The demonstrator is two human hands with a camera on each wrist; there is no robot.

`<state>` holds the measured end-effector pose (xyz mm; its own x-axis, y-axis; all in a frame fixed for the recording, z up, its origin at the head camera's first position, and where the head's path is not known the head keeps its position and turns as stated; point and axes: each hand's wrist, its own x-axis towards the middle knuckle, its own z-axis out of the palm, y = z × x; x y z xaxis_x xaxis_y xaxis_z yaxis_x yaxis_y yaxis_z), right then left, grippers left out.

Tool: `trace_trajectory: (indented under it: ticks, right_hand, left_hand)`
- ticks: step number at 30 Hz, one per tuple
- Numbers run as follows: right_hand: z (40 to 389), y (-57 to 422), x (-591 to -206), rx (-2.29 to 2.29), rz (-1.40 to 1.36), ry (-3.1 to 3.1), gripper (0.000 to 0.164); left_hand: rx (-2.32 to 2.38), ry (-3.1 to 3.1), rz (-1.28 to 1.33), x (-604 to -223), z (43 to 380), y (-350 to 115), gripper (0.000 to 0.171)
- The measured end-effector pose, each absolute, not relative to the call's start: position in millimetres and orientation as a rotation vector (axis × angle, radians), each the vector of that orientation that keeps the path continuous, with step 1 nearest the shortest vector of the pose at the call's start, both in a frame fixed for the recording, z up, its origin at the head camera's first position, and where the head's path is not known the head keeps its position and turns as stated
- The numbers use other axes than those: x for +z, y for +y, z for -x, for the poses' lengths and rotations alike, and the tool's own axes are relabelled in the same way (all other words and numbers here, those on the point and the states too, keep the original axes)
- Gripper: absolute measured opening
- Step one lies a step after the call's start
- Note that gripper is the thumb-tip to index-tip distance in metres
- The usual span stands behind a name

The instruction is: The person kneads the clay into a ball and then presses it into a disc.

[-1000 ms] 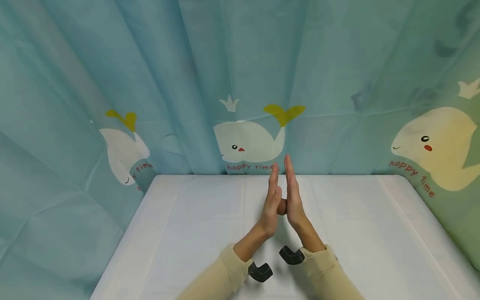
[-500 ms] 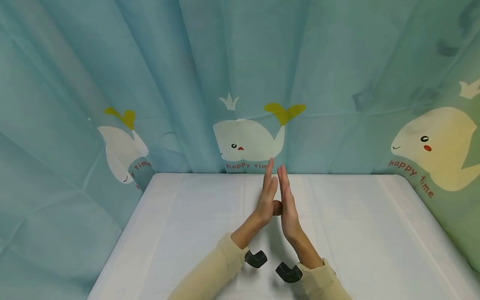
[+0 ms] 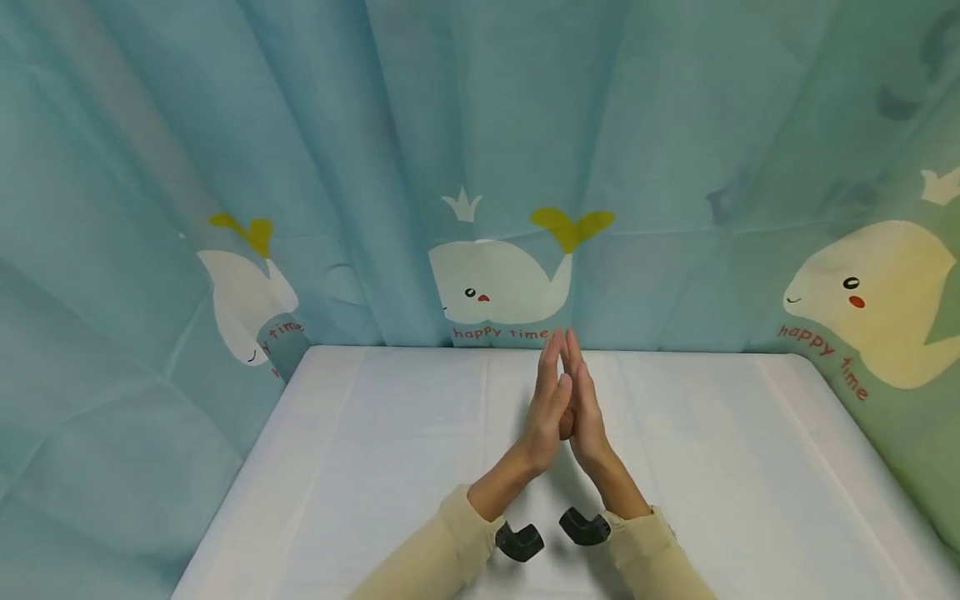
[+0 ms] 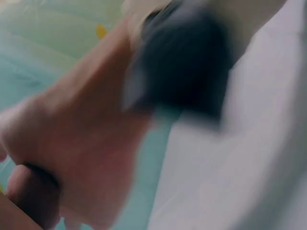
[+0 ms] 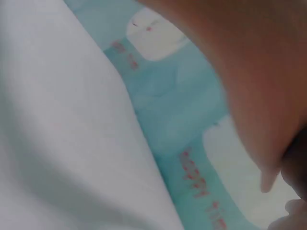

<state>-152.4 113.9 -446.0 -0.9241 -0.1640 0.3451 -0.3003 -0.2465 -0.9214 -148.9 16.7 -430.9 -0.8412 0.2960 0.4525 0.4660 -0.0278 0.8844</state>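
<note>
Near the middle of the white table in the head view, my left hand (image 3: 546, 425) and right hand (image 3: 590, 429) stand palm to palm, fingers straight and pointing away from me. Their fingertips are almost level. Between the palms sits a small, round brown lump (image 3: 566, 423), pressed from both sides and mostly hidden by the hands. Its material is unclear. In the left wrist view, the brown lump (image 4: 36, 196) shows blurred at the lower left beside a palm. The right wrist view catches the dark side of the lump (image 5: 296, 167) at its right edge, against a hand.
A white cloth-like surface covers the table (image 3: 390, 433). Behind it and at both sides hangs a blue-green curtain (image 3: 337, 167) with printed whales. A black camera sits at each sleeve cuff, the left camera (image 3: 520, 542) close to the right camera (image 3: 584, 527).
The hands slide against each other: first the right reached farther forward, then the left, and now their tips are nearly level. The brown lump stays between the palms.
</note>
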Motion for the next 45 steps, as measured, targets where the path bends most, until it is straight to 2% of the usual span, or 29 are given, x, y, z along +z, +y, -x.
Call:
trace_trajectory:
  ticks: [7,13,20,26,31,39,45]
  right_hand:
    - [130.5,101.3,-440.6,2.288,-0.67,-1.9,0.058]
    - [136.4,109.4,-430.5,2.2,-0.61,-1.99,0.057]
    - [147.3,120.0,-438.6,2.342,-0.561,-1.896,0.061]
    - [134.7,106.9,-448.6,2.347,-0.684,-1.856,0.058]
    - [124.0,102.3,-447.0,2.333,-0.603,-1.942,0.058]
    - [140.2,116.3,-430.4,2.27,-0.521,-1.962,0.058]
    - [150.1,120.4,-442.1,2.347,-0.505,-1.935,0.061]
  left_hand:
    - [-2.031,-2.078,0.727,-436.9,167.1,10.0,0.064]
    - [-2.064,-2.067,0.771,-446.9,153.4,16.3,0.062]
    - [-2.015,-2.069,0.849,-433.5,136.9,21.8,0.064]
    - [-1.919,-2.109,0.766,-429.4,153.0,16.2,0.066]
    - [-2.074,-2.046,0.727,-445.0,163.0,13.6,0.065]
    - [-2.237,-2.024,0.751,-451.7,143.7,21.7,0.063]
    - [-2.159,-2.009,0.753,-444.6,137.9,26.5,0.064]
